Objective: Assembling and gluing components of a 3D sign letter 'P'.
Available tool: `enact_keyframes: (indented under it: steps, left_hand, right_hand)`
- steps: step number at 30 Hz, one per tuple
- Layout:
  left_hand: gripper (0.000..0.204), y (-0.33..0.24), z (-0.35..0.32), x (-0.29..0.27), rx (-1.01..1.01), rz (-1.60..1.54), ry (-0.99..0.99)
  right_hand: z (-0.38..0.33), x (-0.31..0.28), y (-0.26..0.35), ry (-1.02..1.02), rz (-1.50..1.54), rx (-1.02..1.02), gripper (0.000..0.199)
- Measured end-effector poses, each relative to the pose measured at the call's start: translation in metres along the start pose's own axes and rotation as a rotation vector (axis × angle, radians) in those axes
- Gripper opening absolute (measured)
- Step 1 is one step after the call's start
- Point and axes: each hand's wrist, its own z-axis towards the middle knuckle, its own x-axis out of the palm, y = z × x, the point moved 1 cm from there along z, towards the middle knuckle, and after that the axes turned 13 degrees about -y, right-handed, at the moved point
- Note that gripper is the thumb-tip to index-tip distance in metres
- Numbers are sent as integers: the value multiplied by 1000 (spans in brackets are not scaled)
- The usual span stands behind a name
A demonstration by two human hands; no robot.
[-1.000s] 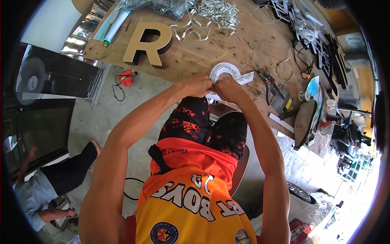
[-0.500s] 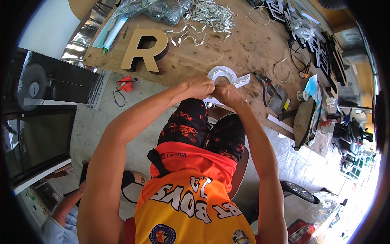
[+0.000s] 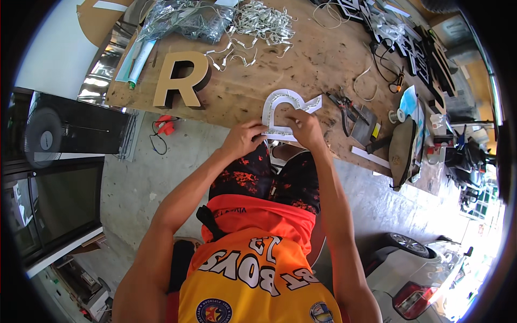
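Note:
A white channel letter (image 3: pixel 269 102), shaped like an R lying on its side, rests at the table's front edge. Small light modules on a wire (image 3: pixel 277 129) line its inside. My left hand (image 3: pixel 245 139) grips the letter's near left corner between thumb and fingers. Over its right part, my right hand (image 3: pixel 307 129) has its fingers curled together, tips at the inner opening. Whatever those fingertips pinch is too small to make out.
On the wooden table (image 3: pixel 237 89) stands a gold-faced letter R (image 3: pixel 183 79). Behind it lie a heap of wired light modules (image 3: pixel 264 24) and clear plastic bags (image 3: pixel 188 21). Pliers (image 3: pixel 343 113), a solder spool (image 3: pixel 397 116) and a pouch (image 3: pixel 403 153) are to the right.
My hands have moved apart from being close together at the letter's near side, uncovering more of it. The view has shifted, and the person at lower left is mostly out of sight.

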Motion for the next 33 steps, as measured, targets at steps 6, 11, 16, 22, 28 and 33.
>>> enact_keyframes:
  steps: [6,11,16,22,28,33]
  left_hand:
    - [24,-11,-4,11,234,263,-4]
    - [19,-16,18,9,273,337,155]
    - [15,-32,32,19,207,209,15]
    - [10,-40,36,65,51,36,-29]
    - [8,-26,50,74,-88,149,122]
    - [7,-20,59,71,-70,123,249]
  right_hand:
    - [-58,-52,7,-446,-76,363,14]
    - [-94,-74,-3,-627,-149,535,14]
    - [-107,-71,-7,-555,-200,448,16]
    - [-88,-48,-6,-470,-164,360,18]
    - [-72,-30,-4,-427,-240,187,25]
    - [-75,-26,-5,-402,-171,254,25]
